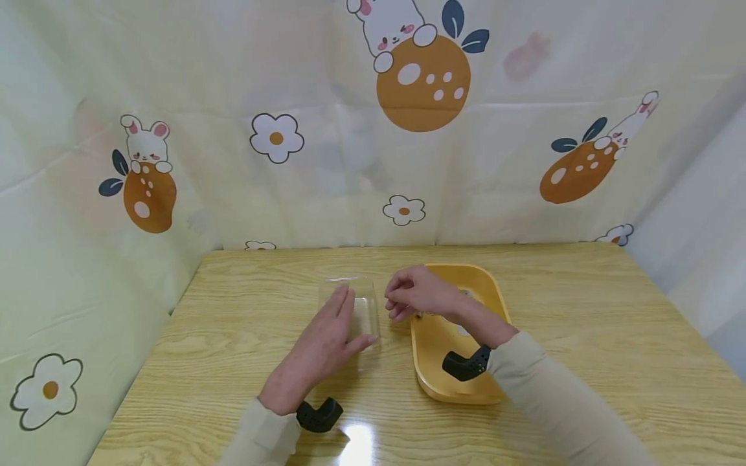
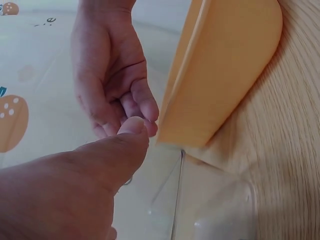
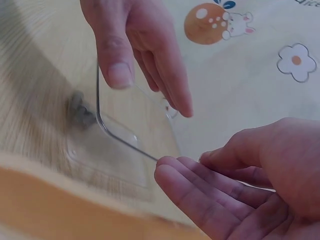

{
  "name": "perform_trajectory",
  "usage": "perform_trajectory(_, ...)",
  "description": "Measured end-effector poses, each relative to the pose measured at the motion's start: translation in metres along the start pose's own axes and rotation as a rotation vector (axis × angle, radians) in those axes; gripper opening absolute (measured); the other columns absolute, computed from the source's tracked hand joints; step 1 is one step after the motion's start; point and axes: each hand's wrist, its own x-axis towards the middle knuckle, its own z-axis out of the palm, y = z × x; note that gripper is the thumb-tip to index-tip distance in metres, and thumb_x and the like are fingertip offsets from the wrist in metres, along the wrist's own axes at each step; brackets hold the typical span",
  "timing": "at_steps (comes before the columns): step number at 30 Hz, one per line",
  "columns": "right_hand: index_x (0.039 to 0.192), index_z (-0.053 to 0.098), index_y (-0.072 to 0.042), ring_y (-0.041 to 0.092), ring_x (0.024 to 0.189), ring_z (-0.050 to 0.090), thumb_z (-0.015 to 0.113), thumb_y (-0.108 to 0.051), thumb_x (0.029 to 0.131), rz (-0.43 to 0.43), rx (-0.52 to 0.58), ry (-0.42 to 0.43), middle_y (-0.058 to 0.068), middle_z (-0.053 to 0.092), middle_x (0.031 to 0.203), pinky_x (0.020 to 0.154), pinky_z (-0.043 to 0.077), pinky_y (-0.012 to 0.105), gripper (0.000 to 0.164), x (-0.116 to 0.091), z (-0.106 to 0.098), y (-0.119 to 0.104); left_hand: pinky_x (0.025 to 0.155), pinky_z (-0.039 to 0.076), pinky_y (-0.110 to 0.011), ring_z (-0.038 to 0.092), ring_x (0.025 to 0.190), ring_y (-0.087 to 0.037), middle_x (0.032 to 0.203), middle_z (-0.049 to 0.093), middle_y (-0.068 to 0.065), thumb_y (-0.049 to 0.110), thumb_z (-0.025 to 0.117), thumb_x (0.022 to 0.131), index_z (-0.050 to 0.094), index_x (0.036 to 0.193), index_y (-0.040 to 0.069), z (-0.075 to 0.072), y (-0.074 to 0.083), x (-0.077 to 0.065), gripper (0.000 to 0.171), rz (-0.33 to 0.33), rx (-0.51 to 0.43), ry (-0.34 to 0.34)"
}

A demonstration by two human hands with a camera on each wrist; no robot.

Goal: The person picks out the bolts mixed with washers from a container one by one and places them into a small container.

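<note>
A clear plastic box point(image 1: 364, 317) stands on the table under my left hand point(image 1: 320, 346). That hand's fingers are straight and held over the box, thumb spread toward its right side. My right hand point(image 1: 422, 294) hovers between the box and an orange-yellow basin point(image 1: 428, 375), above the basin's left rim. Its fingers are loosely bent, and nothing shows between them in the right wrist view. A small grey lump point(image 3: 80, 112) appears by the wall of the clear box in that view. Whitish pieces point(image 1: 463, 330) lie in the basin, partly hidden by the right forearm.
The wooden table point(image 1: 583, 336) extends on both sides of the box and basin. A patterned curtain point(image 1: 326, 181) hangs along its back edge and left side. Each wrist carries a black camera mount point(image 1: 319, 415).
</note>
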Motion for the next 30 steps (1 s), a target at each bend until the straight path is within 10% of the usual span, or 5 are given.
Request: perform_trajectory(30,0.108,0.061,0.008,0.030,0.083,0.073,0.052,-0.006,0.101,0.076,-0.132,0.168,0.025,0.069,0.096,0.080,0.061,0.047,0.018,-0.046,-0.052,0.032,0.124,0.023,-0.043,0.017,0.153,-0.031,0.165,0.011,-0.020,0.054,0.061,0.093,0.017,0.156,-0.005,0.012,0.036,0.012,0.097,0.081,-0.062,-0.086)
